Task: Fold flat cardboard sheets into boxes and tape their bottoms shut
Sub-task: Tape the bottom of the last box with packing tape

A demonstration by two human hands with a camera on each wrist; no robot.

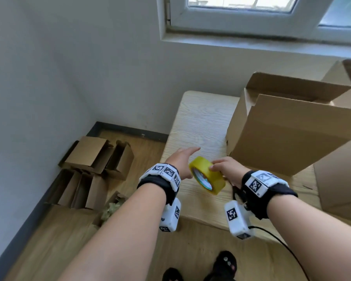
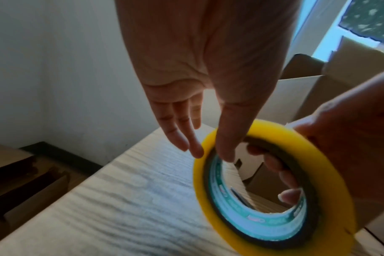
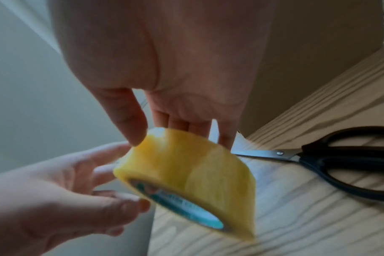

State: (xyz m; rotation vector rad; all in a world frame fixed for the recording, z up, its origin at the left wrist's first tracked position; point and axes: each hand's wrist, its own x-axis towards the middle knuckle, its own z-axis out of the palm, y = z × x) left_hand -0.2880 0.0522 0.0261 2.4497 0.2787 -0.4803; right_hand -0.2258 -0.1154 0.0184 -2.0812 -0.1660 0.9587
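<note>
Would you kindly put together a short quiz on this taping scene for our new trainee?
1. True or false: the right hand grips the yellow tape roll.
2. Which tool lies on the table beside the roll? A) scissors B) knife C) stapler
3. Fill in: the left hand's fingers are ____, at the roll's rim.

Key:
1. True; its fingers pass through the core.
2. A, black-handled scissors.
3. Straight.
</note>
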